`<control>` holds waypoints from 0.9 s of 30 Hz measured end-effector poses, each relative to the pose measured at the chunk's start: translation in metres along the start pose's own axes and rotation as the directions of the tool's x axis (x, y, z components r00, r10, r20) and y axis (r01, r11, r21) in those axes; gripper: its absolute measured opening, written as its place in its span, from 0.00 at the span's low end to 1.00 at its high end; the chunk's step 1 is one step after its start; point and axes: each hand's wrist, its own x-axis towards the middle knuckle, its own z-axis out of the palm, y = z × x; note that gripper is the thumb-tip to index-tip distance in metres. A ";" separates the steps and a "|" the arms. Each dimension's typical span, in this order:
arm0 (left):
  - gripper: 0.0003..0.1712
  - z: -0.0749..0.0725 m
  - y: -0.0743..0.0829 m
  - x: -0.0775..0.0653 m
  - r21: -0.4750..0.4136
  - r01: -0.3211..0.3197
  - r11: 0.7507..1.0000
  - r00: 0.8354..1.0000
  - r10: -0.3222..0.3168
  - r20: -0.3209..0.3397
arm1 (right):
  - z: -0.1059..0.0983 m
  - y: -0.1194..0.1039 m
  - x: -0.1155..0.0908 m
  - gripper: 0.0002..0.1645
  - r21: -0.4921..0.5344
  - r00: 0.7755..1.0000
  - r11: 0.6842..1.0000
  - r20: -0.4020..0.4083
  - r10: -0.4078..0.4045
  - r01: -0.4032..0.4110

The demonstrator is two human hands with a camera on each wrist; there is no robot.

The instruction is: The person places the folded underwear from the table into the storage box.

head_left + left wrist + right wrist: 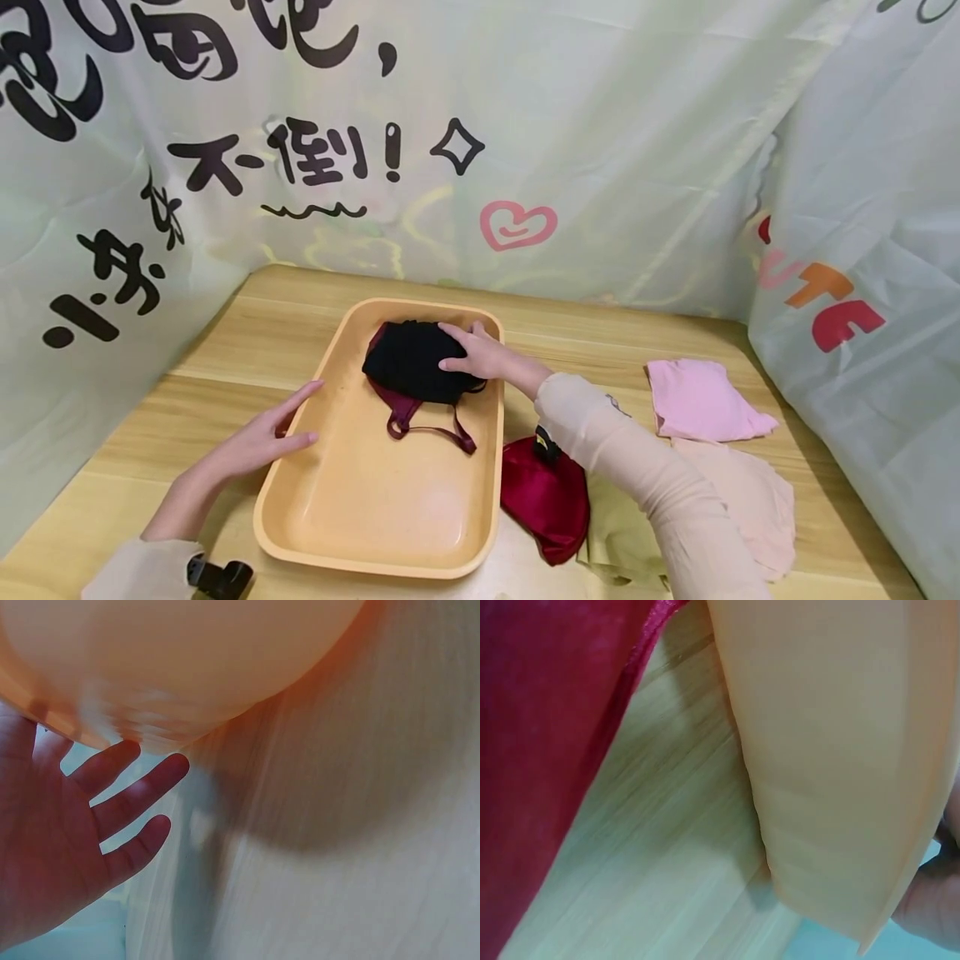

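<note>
A peach-orange tray (375, 533) stands on the table. In it lies a folded black garment (408, 362) on top of a dark red strapped garment (405, 410), near the far right corner. My right hand (480, 350) reaches over the tray's right rim and touches the black garment with thumb and fingers extended. On the left side, my left hand (255, 442) is at the tray's rim, with the thumb over the edge. The left wrist view shows that hand's fingers (139, 799) spread and fairly straight beside the tray's outer wall (225, 660).
Right of the tray lie a shiny red garment (547, 500), an olive-green cloth (618, 533), a pale peach cloth (750, 500) and a folded pink cloth (705, 400). Printed fabric walls (637, 167) enclose the wooden table (292, 308).
</note>
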 end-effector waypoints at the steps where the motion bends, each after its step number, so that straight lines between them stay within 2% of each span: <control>1: 0.40 0.000 0.000 0.000 -0.002 0.002 1.000 1.000 -0.002 0.001 | 0.000 -0.001 0.000 0.42 0.008 1.000 1.000 -0.001 -0.004 0.004; 9: 0.40 0.001 -0.002 0.000 -0.021 0.000 1.000 1.000 0.000 0.005 | -0.004 -0.009 0.005 0.41 0.049 0.991 0.994 -0.091 -0.095 0.100; 17: 0.40 0.002 -0.001 0.001 0.004 -0.007 1.000 1.000 0.007 -0.004 | -0.005 -0.015 0.012 0.40 0.008 0.998 0.999 -0.034 -0.049 0.049; 27: 0.40 0.000 -0.003 0.001 0.047 -0.006 0.999 1.000 0.007 -0.016 | -0.008 -0.009 0.008 0.41 0.042 0.999 0.999 -0.008 -0.032 0.032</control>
